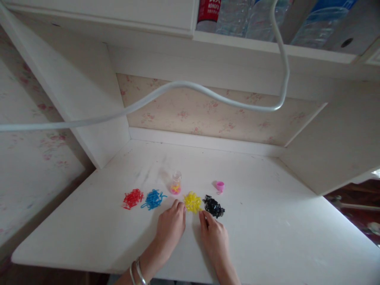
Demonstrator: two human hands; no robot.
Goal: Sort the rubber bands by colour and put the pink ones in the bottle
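Several small piles of loose bands lie in a row on the white desk (267, 237): red (132, 198), blue (153, 198), yellow (192, 202) and black (213, 206). My left hand (171, 226) rests palm down with its fingertips at the left edge of the yellow pile. My right hand (214, 234) lies beside it, fingers reaching the gap between the yellow and black piles. The fingers of both hands are together and flat; nothing shows in them. A small clear bottle (176, 183) with pink and yellow contents stands behind the yellow pile. Its pink cap (220, 186) lies to the right.
A white cable (184, 84) hangs across the view above the desk. Side panels close the desk in on the left (89, 99) and right (335, 142). Water bottles (237, 16) stand on the shelf above. Two bangles (136, 273) circle my left wrist.
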